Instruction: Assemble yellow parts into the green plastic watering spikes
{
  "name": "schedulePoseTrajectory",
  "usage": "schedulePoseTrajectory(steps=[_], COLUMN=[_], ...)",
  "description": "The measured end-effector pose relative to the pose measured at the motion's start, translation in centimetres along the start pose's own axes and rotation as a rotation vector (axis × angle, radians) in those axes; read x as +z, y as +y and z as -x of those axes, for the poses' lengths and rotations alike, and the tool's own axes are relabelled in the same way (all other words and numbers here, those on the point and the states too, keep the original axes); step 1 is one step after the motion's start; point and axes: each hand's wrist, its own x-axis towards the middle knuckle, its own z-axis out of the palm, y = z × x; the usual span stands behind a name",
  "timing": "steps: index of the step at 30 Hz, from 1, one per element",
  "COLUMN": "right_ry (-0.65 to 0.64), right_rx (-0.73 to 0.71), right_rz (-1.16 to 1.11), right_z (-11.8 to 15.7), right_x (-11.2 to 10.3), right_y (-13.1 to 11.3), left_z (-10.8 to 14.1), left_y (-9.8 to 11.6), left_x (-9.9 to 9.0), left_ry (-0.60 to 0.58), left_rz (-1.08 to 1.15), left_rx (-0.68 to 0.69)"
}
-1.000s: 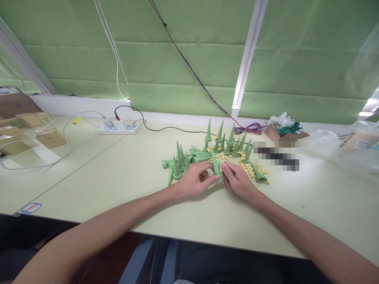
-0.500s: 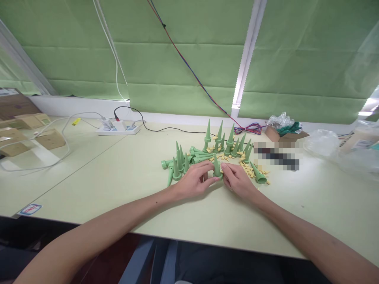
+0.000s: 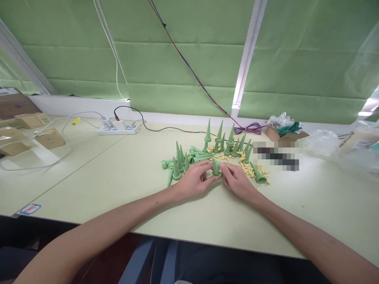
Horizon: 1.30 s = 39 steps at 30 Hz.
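Note:
My left hand (image 3: pixel 199 178) grips a green plastic watering spike (image 3: pixel 216 169) near its base, between thumb and fingers. The cone points up and leans slightly away from me. Against the spike's right side, my right hand (image 3: pixel 236 179) is closed in a pinch on a small yellow valve piece, of which only a sliver shows between the fingertips. Behind both hands, several green spikes (image 3: pixel 229 142) stand upright, and others (image 3: pixel 204 157) lie on their sides. Loose yellow valve pieces (image 3: pixel 248 170) are scattered among them. One spike (image 3: pixel 258 173) lies right of my right hand, its open end towards me.
A white power strip (image 3: pixel 118 129) with cables stands at the back left, and cardboard boxes (image 3: pixel 50 138) sit farther left. At the back right are an open carton (image 3: pixel 291 137), clear plastic bags (image 3: pixel 322 142) and a coiled cable (image 3: pixel 251 127). The table's front edge runs below my forearms.
The spike in my left hand has tipped a little and its point sits lower. My right hand has shifted very slightly left, still pinching at the spike's side.

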Motion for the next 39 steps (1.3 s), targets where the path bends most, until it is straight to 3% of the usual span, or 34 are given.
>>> schedulePoseTrajectory(steps=[7, 18, 24, 33, 39], right_ry=[-0.009, -0.04, -0.008, 0.053, 0.134], right_rx=[0.023, -0.021, -0.05, 0.012, 0.011], right_rz=[-0.068, -0.007, 0.088, -0.023, -0.073], right_z=[0.1, 0.0, -0.1, -0.1, -0.3], right_x=[0.1, -0.2, -0.4, 0.2, 0.1], right_y=[0.2, 0.1, -0.1, 0.2, 0.4], left_z=[-0.2, 0.3, 0.4, 0.4, 0.0], left_y=[0.1, -1.2, -1.1, -0.4, 0.1], left_x=[0.0, -0.1, 0.0, 0.2, -0.1], left_ry=[-0.006, -0.004, 0.005, -0.005, 0.057], left_rz=[0.053, -0.211, -0.324, -0.206, -0.01], left_rx=[-0.045, 0.206, 0.239, 0.028, -0.157])
